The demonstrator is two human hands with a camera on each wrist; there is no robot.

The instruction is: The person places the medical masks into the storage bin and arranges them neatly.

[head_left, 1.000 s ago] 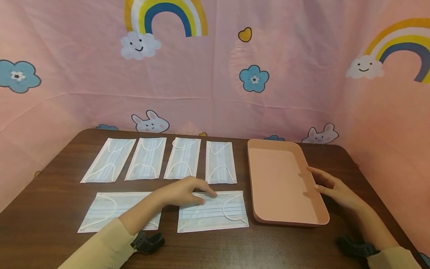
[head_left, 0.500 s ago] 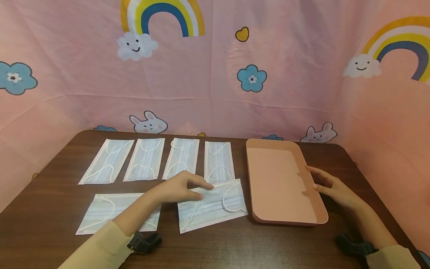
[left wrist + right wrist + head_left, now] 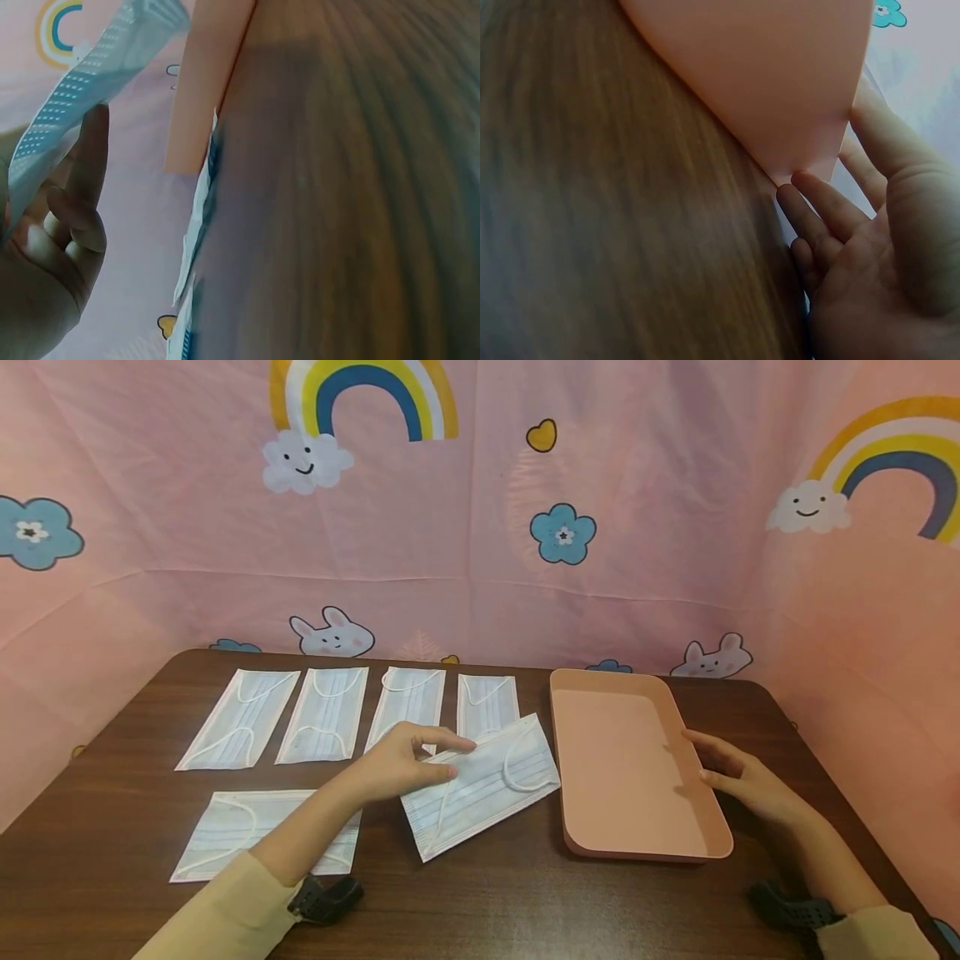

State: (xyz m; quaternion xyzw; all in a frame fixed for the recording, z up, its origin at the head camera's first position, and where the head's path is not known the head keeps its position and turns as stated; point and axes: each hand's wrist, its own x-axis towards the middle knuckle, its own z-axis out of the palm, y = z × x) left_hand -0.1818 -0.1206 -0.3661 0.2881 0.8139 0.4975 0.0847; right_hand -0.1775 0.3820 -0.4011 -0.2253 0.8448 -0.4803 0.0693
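Pinched by the left hand, fingers nearly closed, one mask sits mid-frame, lifted and tilted more than half a second ago; pickup looks done. Right hand, fingers loose, touches the tray, right of centre.

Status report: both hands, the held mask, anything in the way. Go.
Left hand pinching one mask, tilted, held off the table. Right hand touching right side of the tray. Nothing seen between mask and tray.
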